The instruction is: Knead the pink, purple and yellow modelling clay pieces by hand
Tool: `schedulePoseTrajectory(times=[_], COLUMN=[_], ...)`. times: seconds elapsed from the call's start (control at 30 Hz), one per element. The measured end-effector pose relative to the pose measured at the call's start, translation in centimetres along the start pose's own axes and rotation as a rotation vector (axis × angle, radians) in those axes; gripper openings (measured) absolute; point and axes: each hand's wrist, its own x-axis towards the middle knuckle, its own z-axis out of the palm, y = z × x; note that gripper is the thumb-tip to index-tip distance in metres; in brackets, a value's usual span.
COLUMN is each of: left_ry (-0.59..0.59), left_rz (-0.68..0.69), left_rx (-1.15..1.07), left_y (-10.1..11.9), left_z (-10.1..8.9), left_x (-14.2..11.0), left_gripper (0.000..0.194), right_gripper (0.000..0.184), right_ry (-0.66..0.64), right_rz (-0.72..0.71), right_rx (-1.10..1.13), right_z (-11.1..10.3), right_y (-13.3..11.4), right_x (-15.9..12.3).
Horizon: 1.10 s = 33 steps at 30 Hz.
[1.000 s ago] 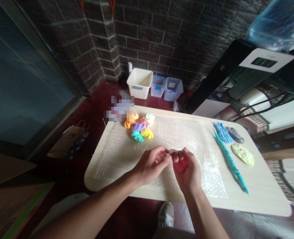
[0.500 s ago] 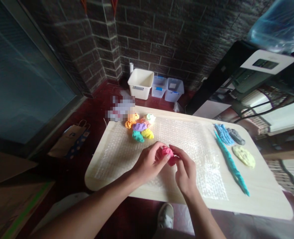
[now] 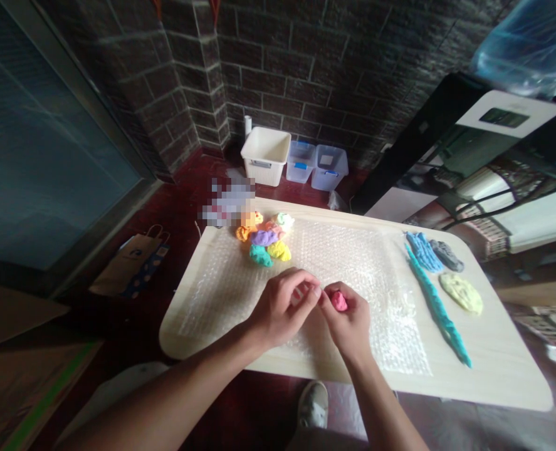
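A lump of pink modelling clay (image 3: 338, 301) sits in my right hand (image 3: 351, 326), its fingers closed around it. My left hand (image 3: 278, 310) is pinched, its thumb and forefinger tips meeting the right hand's fingertips. Whatever is between those tips is too small to make out. Both hands are above a sheet of bubble wrap (image 3: 343, 250) on the pale table. Beyond the left hand lie clay lumps: teal (image 3: 261, 255), yellow (image 3: 280, 250), purple (image 3: 264, 238), orange (image 3: 244, 233) and a pale green-white one (image 3: 284, 221).
On the right of the table (image 3: 498, 369) lie a long turquoise clay roll (image 3: 440, 310), a ridged blue piece (image 3: 423, 252), a grey piece (image 3: 445, 255) and a flat pale-yellow piece (image 3: 461, 292). Plastic bins (image 3: 266, 150) and a paper bag (image 3: 127, 263) stand on the floor.
The pink clay, between both hands before, now rests in my right hand's grip. My left fingers have come off the lump, and the two hands' fingertips have come together.
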Motion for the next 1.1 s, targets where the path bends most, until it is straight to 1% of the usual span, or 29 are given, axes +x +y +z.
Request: schedulePoseTrajectory(times=[0.07, 0.1, 0.17, 0.23, 0.4, 0.53, 0.63, 0.7, 0.77, 0.83, 0.9, 0.97, 1.03, 1.1], left_ry=[0.034, 0.031, 0.008, -0.023, -0.070, -0.065, -0.113, -0.159, -0.184, -0.196, -0.206, -0.220, -0.227, -0.228], left_rz=[-0.039, -0.056, -0.072, -0.066, -0.032, -0.033, -0.048, -0.076, -0.120, -0.160, -0.175, -0.167, -0.150, -0.150], left_rx=[-0.019, -0.020, -0.006, 0.009, 0.051, 0.074, 0.051, -0.020, -0.091, -0.131, -0.141, -0.144, -0.130, -0.116], left_y=[-0.3, -0.5, -0.7, -0.8, -0.9, -1.0, -1.0, -1.0, -1.1, -1.1, -1.2, -1.2, -1.3, -1.3], left_z=[0.0, 0.0, 0.2, 0.3, 0.6, 0.5, 0.6, 0.7, 0.8, 0.9, 1.0, 1.0, 1.0, 1.0], left_x=[0.2, 0.3, 0.3, 0.2, 0.0, 0.0, 0.0, -0.1, -0.2, -0.2, -0.2, -0.1, -0.1, -0.1], left_gripper=[0.030, 0.030, 0.030, 0.029, 0.025, 0.023, 0.020, 0.016, 0.021, 0.034, 0.043, 0.039, 0.028, 0.025], right_gripper=[0.052, 0.058, 0.064, 0.065, 0.061, 0.062, 0.058, 0.052, 0.052, 0.057, 0.060, 0.057, 0.045, 0.034], right_ry=[0.040, 0.049, 0.052, 0.050, 0.059, 0.054, 0.069, 0.068, 0.051, 0.028, 0.016, 0.016, 0.044, 0.075], right_rz=[0.042, 0.064, 0.105, 0.119, 0.093, 0.138, 0.159, 0.202, 0.259, 0.281, 0.278, 0.256, 0.198, 0.123], right_rx=[-0.011, -0.003, 0.017, 0.027, 0.137, 0.278, 0.461, 0.611, 0.715, 0.738, 0.702, 0.629, 0.580, 0.605], right_z=[-0.1, 0.0, 0.0, 0.1, 0.2, 0.3, 0.5, 0.6, 0.7, 0.8, 1.0, 1.1, 1.1, 0.8], right_y=[-0.1, -0.1, -0.1, 0.0, 0.4, 0.9, 0.7, 0.3, -0.1, -0.2, 0.0, 0.4, 0.6, 0.6], right_x=[0.0, 0.0, -0.1, -0.2, -0.5, -0.6, -0.3, 0.0, 0.2, 0.3, 0.2, -0.1, -0.1, 0.0])
